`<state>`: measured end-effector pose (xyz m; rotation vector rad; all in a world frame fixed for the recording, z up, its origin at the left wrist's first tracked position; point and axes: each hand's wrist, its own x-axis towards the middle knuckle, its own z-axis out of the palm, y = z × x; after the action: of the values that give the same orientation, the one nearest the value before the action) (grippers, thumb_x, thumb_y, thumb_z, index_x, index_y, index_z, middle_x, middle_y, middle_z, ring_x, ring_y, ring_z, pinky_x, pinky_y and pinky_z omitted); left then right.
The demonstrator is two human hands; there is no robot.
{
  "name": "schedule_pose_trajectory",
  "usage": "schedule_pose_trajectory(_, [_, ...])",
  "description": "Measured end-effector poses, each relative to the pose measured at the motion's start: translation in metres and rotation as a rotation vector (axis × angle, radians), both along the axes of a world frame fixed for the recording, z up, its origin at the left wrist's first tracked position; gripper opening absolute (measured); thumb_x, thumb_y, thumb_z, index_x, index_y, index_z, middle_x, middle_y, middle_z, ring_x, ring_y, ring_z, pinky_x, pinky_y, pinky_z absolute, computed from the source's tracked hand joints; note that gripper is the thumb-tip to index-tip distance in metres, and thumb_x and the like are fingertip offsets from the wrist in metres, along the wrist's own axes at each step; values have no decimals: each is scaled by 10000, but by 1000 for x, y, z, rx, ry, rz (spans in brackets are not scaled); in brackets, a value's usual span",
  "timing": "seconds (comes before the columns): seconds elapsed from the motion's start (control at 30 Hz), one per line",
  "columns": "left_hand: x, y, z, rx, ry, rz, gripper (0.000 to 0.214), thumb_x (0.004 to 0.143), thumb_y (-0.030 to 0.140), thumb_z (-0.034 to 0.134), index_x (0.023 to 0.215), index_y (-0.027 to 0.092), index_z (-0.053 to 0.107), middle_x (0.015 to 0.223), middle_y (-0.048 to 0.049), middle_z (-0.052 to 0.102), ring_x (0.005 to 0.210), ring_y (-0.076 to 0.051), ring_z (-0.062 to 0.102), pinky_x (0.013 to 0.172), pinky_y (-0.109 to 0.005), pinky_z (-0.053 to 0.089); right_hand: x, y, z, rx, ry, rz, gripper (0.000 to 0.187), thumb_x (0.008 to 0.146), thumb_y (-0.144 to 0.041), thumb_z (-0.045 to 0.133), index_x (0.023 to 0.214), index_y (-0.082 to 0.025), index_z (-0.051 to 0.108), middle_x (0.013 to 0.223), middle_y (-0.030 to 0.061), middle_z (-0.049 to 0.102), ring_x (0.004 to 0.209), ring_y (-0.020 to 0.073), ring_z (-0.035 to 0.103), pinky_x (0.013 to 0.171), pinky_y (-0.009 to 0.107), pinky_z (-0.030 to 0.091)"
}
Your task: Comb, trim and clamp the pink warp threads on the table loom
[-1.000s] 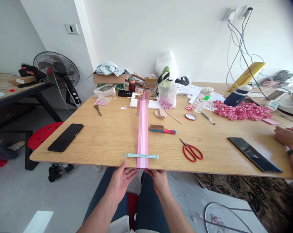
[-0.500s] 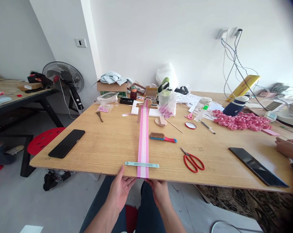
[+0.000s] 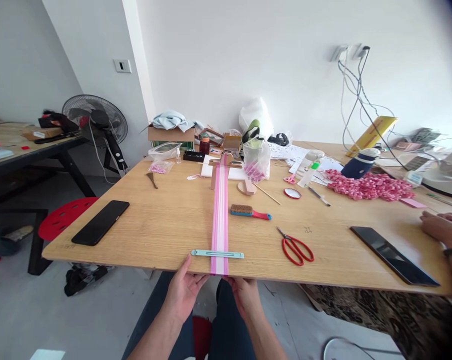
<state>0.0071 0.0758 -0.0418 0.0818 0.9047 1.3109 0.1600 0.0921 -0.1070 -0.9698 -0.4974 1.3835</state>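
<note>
A long band of pink and white threads [image 3: 220,215] runs down the table and bends over its front edge. Across its near end lies a pale blue sealing clip [image 3: 217,254]. My left hand [image 3: 184,295] is at the edge, left of the band, thumb up by the clip's end and fingers stretched toward the band's underside; it looks open. On the band's right, my right hand [image 3: 245,295] has its fingers curled in under the edge by the band; their tips are hidden, and what they hold cannot be made out.
Right of the band lie a brush [image 3: 250,212] and red-handled scissors [image 3: 295,246]. Phones rest at left [image 3: 100,222] and right [image 3: 394,256]. Another person's hands [image 3: 441,226] are at the right edge. Pink braided material [image 3: 368,186], bags and boxes sit farther back.
The view has shifted very slightly. Both hands, the clip and the band keep the same places relative to the table.
</note>
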Motion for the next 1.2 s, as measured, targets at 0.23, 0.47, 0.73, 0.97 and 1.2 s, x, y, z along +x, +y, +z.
schedule_pose_trajectory(0.23, [-3, 1, -5, 60, -26, -26, 405, 892, 290, 598, 1274, 158, 577, 1260, -151, 646, 1089, -277, 654, 924, -402, 555, 7, 4, -5, -21, -22, 70, 481, 546, -338, 858, 973, -194, 690, 1002, 90, 745, 935, 285, 675, 778, 411, 562])
schedule_pose_trajectory(0.47, [-4, 2, -4, 70, -40, -21, 389, 876, 280, 621, 1243, 151, 605, 1202, -150, 674, 1040, -262, 671, 901, -395, 567, 4, 2, 0, -1, 45, 27, 429, 577, -308, 835, 976, -222, 700, 983, 58, 748, 903, 274, 679, 757, 418, 563])
schedule_pose_trajectory(0.73, [-4, 2, -5, 62, -31, -22, 395, 871, 282, 632, 1242, 148, 608, 1202, -151, 676, 1045, -257, 669, 898, -382, 570, 6, 0, 3, 7, 56, 56, 446, 590, -307, 834, 1008, -245, 691, 1006, 44, 744, 920, 282, 679, 740, 430, 571])
schedule_pose_trajectory(0.97, [-4, 2, -6, 58, -28, -3, 402, 862, 267, 649, 1243, 145, 601, 1189, -149, 682, 1042, -263, 676, 896, -388, 577, 10, -2, 2, -10, 62, 70, 408, 569, -301, 860, 934, -195, 711, 898, 59, 748, 811, 258, 686, 694, 412, 582])
schedule_pose_trajectory(1.2, [-3, 2, -5, 49, -17, 15, 358, 869, 246, 637, 1212, 146, 620, 1165, -147, 693, 999, -252, 693, 858, -372, 594, 16, -6, 7, -39, 9, 99, 420, 561, -310, 881, 927, -188, 714, 875, 57, 745, 777, 236, 692, 681, 377, 584])
